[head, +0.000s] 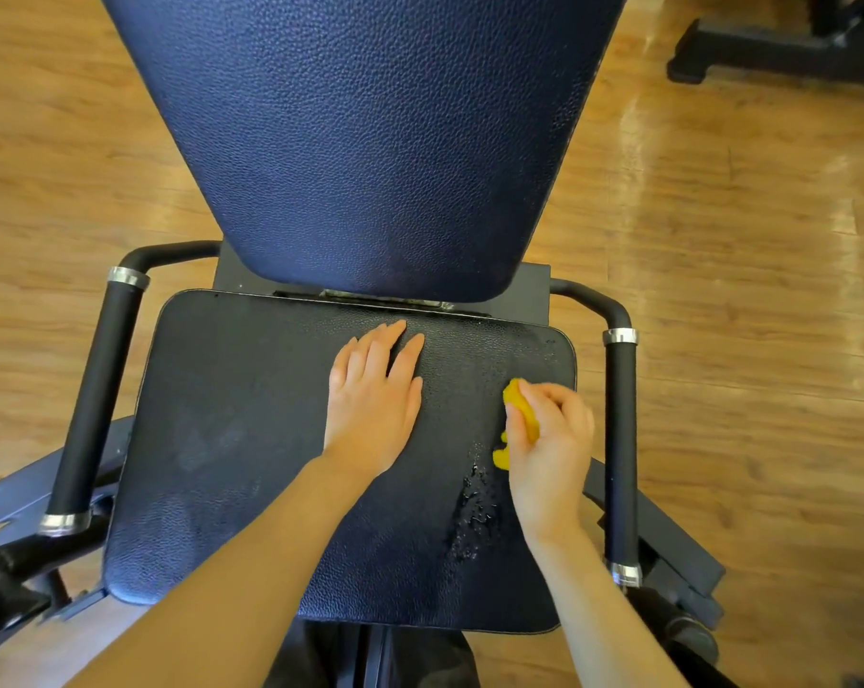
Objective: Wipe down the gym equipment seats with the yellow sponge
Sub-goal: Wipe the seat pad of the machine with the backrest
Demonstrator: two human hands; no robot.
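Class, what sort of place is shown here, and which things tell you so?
Probably a gym: a padded seat with backrest, grip handles either side, and another machine's base on the wooden floor.

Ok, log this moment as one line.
right hand grips yellow sponge on seat right side | left hand flat mid-seat | wet patch near sponge

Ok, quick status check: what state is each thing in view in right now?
Yellow sponge: squeezed in the right hand, at the seat's right side.
Right hand: fingers curled round the sponge.
Left hand: flat, fingers straight, resting on the seat.
Seat pad: wet patch with droplets near the sponge, the rest looks dry.
Backrest: untouched by either hand.
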